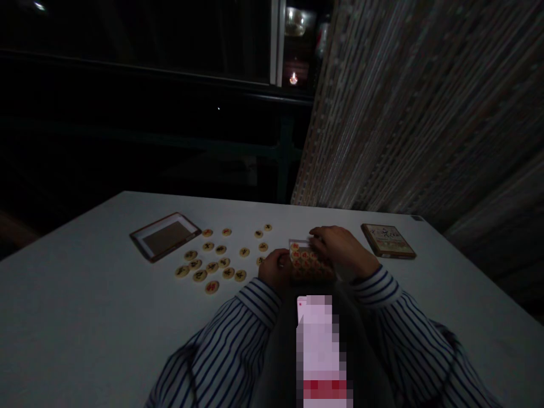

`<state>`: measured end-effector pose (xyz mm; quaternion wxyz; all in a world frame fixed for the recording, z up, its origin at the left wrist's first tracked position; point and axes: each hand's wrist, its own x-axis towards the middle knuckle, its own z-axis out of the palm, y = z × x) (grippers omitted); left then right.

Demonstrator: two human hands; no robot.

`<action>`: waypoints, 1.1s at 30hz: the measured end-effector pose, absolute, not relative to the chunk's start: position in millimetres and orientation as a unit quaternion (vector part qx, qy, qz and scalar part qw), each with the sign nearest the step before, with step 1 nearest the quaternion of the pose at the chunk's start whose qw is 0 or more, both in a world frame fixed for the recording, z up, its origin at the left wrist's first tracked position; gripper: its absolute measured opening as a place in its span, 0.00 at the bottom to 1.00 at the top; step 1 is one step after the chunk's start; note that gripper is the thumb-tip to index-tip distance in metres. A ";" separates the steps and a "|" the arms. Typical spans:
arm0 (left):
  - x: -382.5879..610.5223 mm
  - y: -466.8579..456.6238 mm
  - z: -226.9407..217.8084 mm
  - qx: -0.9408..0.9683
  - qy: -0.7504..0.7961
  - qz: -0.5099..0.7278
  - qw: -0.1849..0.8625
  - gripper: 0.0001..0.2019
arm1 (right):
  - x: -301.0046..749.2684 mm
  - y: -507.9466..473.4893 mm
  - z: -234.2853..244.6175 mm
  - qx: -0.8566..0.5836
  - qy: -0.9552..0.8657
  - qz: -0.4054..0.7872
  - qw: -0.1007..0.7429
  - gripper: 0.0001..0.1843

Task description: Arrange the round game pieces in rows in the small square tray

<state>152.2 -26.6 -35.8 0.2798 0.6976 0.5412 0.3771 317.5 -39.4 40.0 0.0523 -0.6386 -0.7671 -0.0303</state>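
Note:
A small tray of red-marked round game pieces (306, 262) lies on the white table (85, 294) between my hands. My left hand (276, 271) is curled against the tray's left side. My right hand (338, 246) rests over its far right edge, fingers bent down on it. Several loose round wooden pieces with black marks (211, 265) are scattered on the table left of the tray.
A shallow brown box lid (165, 236) lies open at the far left of the pieces. A printed brown box (387, 240) sits at the right. A striped curtain (425, 102) hangs behind the table on the right. The room beyond is dark.

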 end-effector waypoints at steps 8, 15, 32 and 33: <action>147.8 -32.9 -35.4 0.713 0.530 0.353 0.293 0.12 | 339.3 -79.8 11.5 -0.681 -0.713 0.018 0.166 0.18; 144.9 -41.1 -29.6 0.715 0.521 0.338 0.321 0.12 | 344.2 -95.4 -17.5 -0.710 -0.648 0.091 0.260 0.21; 147.7 -40.4 -37.8 0.708 0.516 0.354 0.326 0.12 | 339.8 -98.3 -22.1 -0.665 -0.662 0.162 0.305 0.19; 147.9 -40.0 -39.0 0.709 0.516 0.355 0.324 0.12 | 340.3 -98.4 -22.7 -0.665 -0.663 0.160 0.305 0.19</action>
